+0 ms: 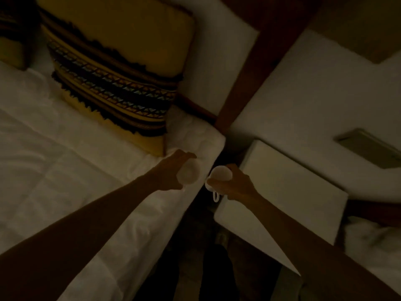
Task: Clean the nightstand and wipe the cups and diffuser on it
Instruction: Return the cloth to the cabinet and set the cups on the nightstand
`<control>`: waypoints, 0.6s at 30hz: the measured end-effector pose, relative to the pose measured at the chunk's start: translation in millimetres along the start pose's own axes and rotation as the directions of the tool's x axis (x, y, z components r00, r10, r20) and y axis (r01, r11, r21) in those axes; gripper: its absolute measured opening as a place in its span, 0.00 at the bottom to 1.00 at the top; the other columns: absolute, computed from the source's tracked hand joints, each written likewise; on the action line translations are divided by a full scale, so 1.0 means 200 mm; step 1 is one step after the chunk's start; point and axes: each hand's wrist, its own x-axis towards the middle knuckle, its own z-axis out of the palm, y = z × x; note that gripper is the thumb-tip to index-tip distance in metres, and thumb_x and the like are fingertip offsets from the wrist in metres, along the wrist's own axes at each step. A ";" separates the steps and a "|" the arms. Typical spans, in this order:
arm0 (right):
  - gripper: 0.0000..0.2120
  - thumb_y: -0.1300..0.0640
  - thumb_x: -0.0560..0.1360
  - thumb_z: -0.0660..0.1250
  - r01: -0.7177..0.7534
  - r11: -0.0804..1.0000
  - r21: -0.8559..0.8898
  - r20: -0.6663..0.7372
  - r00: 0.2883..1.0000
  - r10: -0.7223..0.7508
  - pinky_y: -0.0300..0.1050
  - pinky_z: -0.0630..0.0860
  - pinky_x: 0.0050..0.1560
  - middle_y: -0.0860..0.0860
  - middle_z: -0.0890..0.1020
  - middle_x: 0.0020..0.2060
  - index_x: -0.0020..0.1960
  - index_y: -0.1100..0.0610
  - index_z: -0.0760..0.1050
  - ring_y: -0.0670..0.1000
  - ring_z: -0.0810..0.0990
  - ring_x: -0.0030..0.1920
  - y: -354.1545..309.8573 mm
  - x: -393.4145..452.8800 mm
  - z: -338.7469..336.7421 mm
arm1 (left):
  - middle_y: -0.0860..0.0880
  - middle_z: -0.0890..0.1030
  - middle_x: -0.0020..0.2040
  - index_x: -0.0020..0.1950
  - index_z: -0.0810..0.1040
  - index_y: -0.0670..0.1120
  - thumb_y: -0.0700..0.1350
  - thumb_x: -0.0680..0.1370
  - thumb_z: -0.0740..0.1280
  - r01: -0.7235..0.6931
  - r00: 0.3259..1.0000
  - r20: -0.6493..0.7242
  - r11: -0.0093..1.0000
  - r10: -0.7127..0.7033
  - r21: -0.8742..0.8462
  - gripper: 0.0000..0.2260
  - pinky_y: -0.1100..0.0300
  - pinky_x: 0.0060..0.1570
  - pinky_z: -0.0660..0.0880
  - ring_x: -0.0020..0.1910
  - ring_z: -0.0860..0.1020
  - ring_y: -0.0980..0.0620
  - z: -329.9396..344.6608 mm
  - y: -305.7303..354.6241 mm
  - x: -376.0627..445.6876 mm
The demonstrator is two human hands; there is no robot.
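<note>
The room is dim. My left hand (171, 168) holds a white cup (188, 173) over the corner of the bed, its mouth turned toward me. My right hand (235, 184) grips a second white cup (219, 175) in the gap between the bed and the white nightstand (288, 192); a small white loop, its handle (216, 196), hangs below my fingers. The two cups are a short way apart and do not touch. The nightstand's top shows nothing standing on it. No diffuser is visible.
A white bed (65, 161) fills the left, with a yellow patterned pillow (121, 79) against the white padded headboard (219, 59). A flat metallic plate (368, 147) is on the white wall at right. Dark floor (206, 268) lies between bed and nightstand.
</note>
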 end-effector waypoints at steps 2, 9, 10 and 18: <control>0.39 0.28 0.52 0.73 -0.052 0.999 -0.005 -0.096 0.994 0.052 0.42 0.82 0.28 0.41 0.78 0.43 0.59 0.41 0.68 0.44 0.81 0.38 0.15 0.03 -0.17 | 0.40 0.69 0.72 0.77 0.62 0.45 0.41 0.64 0.81 -0.068 0.997 0.033 0.998 0.068 0.006 0.46 0.50 0.69 0.66 0.70 0.68 0.42 0.11 0.14 0.19; 0.41 0.32 0.55 0.79 -0.157 0.987 0.027 -0.233 0.959 0.159 0.45 0.83 0.28 0.45 0.77 0.44 0.61 0.47 0.70 0.48 0.82 0.36 0.63 0.23 -0.61 | 0.42 0.62 0.78 0.78 0.59 0.43 0.38 0.70 0.78 -0.162 0.976 0.135 0.985 0.169 -0.059 0.42 0.46 0.76 0.59 0.76 0.62 0.42 0.46 0.49 0.75; 0.40 0.33 0.55 0.79 -0.155 0.987 0.037 -0.242 0.957 0.159 0.46 0.84 0.30 0.46 0.77 0.44 0.60 0.48 0.70 0.47 0.82 0.36 0.68 0.26 -0.65 | 0.44 0.62 0.78 0.78 0.59 0.45 0.38 0.69 0.78 -0.194 0.972 0.123 0.980 0.198 -0.041 0.42 0.45 0.75 0.60 0.77 0.61 0.43 0.49 0.52 0.81; 0.38 0.38 0.62 0.80 -0.142 0.980 0.137 -0.210 0.963 0.169 0.51 0.85 0.41 0.50 0.78 0.52 0.65 0.51 0.70 0.46 0.81 0.39 0.90 0.48 -0.88 | 0.45 0.66 0.75 0.77 0.62 0.46 0.38 0.65 0.81 -0.278 0.948 0.188 0.956 0.258 0.091 0.45 0.45 0.71 0.65 0.74 0.64 0.44 0.65 0.74 1.22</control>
